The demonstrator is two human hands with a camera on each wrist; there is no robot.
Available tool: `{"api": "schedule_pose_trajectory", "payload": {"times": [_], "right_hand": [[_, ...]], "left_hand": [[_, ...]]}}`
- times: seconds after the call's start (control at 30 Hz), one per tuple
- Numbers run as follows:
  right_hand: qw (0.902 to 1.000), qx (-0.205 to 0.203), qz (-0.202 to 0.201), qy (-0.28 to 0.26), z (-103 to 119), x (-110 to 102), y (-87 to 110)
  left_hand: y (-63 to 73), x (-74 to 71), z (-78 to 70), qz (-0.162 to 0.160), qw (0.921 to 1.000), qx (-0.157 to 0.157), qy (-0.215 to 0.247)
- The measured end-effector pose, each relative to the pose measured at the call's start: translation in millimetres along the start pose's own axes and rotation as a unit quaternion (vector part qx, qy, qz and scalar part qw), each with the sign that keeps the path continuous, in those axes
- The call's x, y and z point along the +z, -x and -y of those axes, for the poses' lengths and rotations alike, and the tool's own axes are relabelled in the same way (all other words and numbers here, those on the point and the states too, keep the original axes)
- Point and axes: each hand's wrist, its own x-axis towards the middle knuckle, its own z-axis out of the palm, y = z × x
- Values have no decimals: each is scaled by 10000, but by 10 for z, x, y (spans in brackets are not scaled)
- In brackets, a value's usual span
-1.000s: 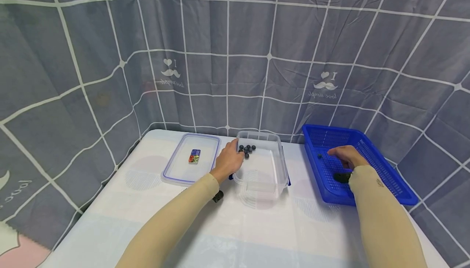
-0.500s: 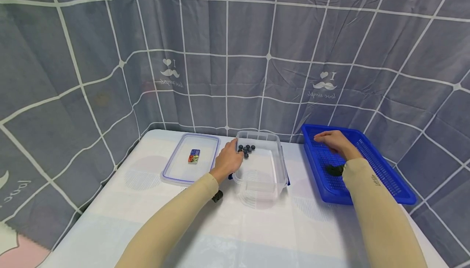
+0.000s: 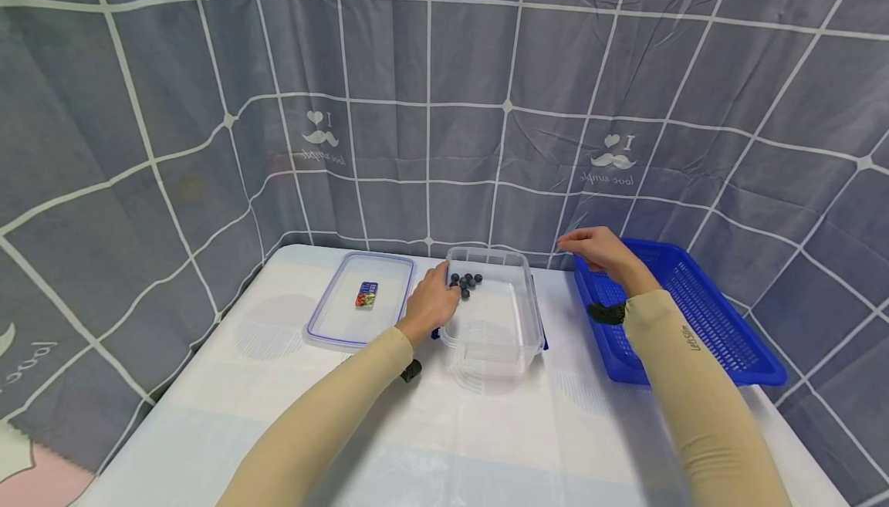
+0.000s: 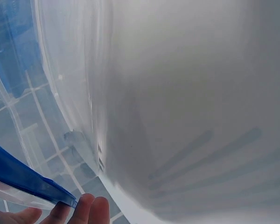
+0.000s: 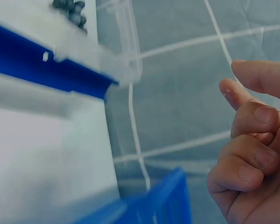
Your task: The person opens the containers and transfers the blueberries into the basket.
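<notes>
My left hand (image 3: 434, 302) grips the left rim of a clear plastic food container (image 3: 496, 322). Several blueberries (image 3: 469, 282) lie inside it, in the back left part. In the left wrist view, fingertips (image 4: 91, 210) touch a blue locking flap (image 4: 28, 179) of the container. My right hand (image 3: 603, 251) is raised over the far left edge of a blue plastic basket (image 3: 694, 314). Thumb and index finger are brought together, and the other fingers curl in. A blueberry appears to be pinched there, but the fingers hide it in both views.
The container's lid (image 3: 329, 322), clear with a blue seal, lies flat to the left with a colourful label (image 3: 366, 295) on it. A grey checked curtain (image 3: 465, 144) hangs close behind the white table (image 3: 417, 437).
My right hand has risen from inside the basket and moved left toward the container. The blueberry seen in the basket beside its fingertips is gone from there. My left hand stays put.
</notes>
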Motion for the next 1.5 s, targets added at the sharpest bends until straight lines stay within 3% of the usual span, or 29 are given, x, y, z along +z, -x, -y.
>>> {"api": "schedule_pose_trajectory", "payload": {"times": [0.63,1.07,1.5], "right_hand": [[9962,-109,490,-707,311,579,-220],[9911,167,722,-1106,255,955,-453],[9860,89,989,-1343,297,1250,-550]], "left_hand": [[7,4,-12,-67,10000,-25,51],[5,6,-16,-75,9999,-73,81],[-9,7,-15,-62,9999,-98,48]]}}
